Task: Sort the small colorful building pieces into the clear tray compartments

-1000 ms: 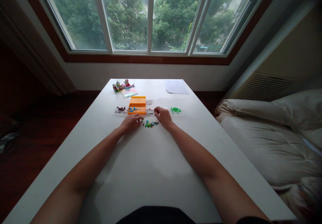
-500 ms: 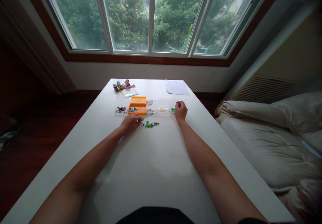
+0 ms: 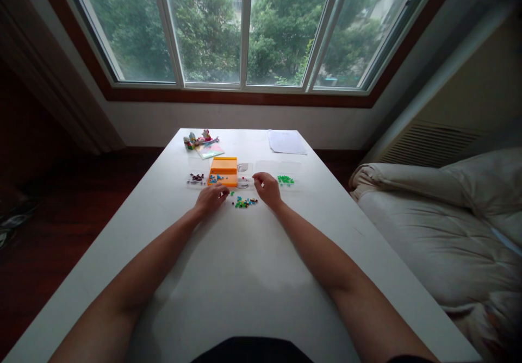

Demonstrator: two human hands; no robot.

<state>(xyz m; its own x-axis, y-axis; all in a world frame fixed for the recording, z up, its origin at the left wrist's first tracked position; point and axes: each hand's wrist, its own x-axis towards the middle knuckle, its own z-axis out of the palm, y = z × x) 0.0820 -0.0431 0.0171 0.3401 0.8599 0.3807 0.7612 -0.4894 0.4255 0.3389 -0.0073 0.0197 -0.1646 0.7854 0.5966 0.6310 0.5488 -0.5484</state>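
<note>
My left hand [image 3: 211, 198] rests on the table in front of an orange box [image 3: 223, 164], its fingers curled together; anything between them is too small to make out. Beside its fingertips lie a small green piece [image 3: 232, 193] and a loose pile of mixed coloured small pieces [image 3: 244, 202]. My right hand [image 3: 268, 188] is above and right of that pile, thumb and fingers pinched together, their contents unclear. Blue pieces [image 3: 216, 179] lie in the orange box. Green pieces [image 3: 285, 180] fill part of a clear box to the right. The right hand covers the pale yellow pieces' compartment.
Dark brown pieces [image 3: 197, 177] sit in a clear box on the left. Small figures [image 3: 196, 139] and a pastel card [image 3: 210, 151] lie at the back left of the white table [image 3: 240, 276]. Paper sheets [image 3: 286, 142] lie back right. A padded couch [image 3: 416, 232] stands alongside.
My right hand has moved left from the green pieces' box to near the middle, uncovering those pieces and hiding the yellow ones. My left hand has hardly moved.
</note>
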